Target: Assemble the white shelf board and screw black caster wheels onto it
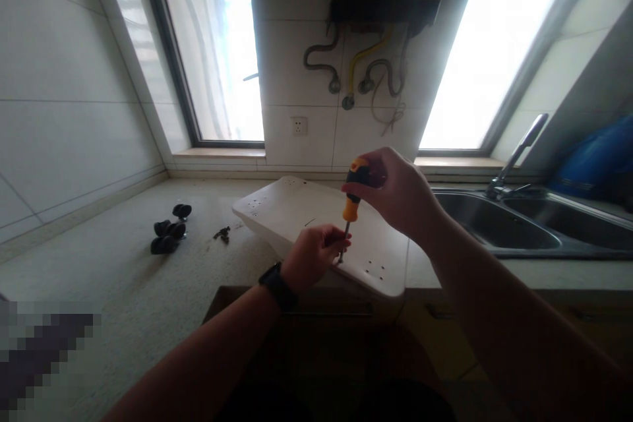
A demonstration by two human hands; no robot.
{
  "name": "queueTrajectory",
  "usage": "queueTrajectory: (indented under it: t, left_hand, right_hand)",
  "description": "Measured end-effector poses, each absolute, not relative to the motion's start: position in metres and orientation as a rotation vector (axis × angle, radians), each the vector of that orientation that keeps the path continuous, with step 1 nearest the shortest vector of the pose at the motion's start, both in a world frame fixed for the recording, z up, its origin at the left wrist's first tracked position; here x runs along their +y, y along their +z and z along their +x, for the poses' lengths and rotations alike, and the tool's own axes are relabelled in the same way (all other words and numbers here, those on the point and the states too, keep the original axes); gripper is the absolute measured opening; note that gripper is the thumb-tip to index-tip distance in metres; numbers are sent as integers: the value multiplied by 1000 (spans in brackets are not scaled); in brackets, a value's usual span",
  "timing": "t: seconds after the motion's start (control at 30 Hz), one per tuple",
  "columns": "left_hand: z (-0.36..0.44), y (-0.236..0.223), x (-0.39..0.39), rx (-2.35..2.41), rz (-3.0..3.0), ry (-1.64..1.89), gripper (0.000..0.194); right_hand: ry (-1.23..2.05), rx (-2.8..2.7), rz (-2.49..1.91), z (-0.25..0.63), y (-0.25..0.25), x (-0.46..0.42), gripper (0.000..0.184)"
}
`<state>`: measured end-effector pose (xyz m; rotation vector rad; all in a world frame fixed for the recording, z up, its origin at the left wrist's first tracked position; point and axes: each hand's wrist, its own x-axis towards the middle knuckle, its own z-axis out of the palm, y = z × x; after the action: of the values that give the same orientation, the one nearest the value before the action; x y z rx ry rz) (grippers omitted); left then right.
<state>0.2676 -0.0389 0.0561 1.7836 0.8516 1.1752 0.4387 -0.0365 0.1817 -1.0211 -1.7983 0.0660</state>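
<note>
Right hand wrapped round the screwdriver, left hand pinching its shaft at the near edge of the white panel, so I'd keep it square and lean in, tbh.

Screwdriver yel. & dark, prob. blk; panel white.

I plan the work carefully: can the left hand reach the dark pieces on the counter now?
Probably yes: only part of the white panel seems to lie between the left hand and the dark pieces. It would first have to leave the screwdriver shaft.
</note>
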Motion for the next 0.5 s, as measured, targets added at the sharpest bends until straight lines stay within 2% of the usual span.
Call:
queueTrajectory:
  t: [0.1,0.17,0.27,0.33,0.4,0.5]
  left_hand:
    - [268,56,-40,854,1815,1152,23]
    - [268,57,-40,851,1828,1147,23]
    - [267,57,-40,849,1852,1140,23]
    - [266,58,-39,838,1861,1132,23]
    - [266,58,-39,817,1854,1122,24]
    - [266,59,-40,784,1834,1096,26]
  right_hand:
    - [-39,-1735,-1077,439,179,-34,54]
    - [178,-1794,-990,442,180,-31,52]
    - [672,-1920,-703,448,185,-28,49]
    - [818,-1946,-623,451,188,-27,46]
    - [774,-1929,-701,453,190,-26,43]
    - [519,-1855,-863,451,188,-27,47]
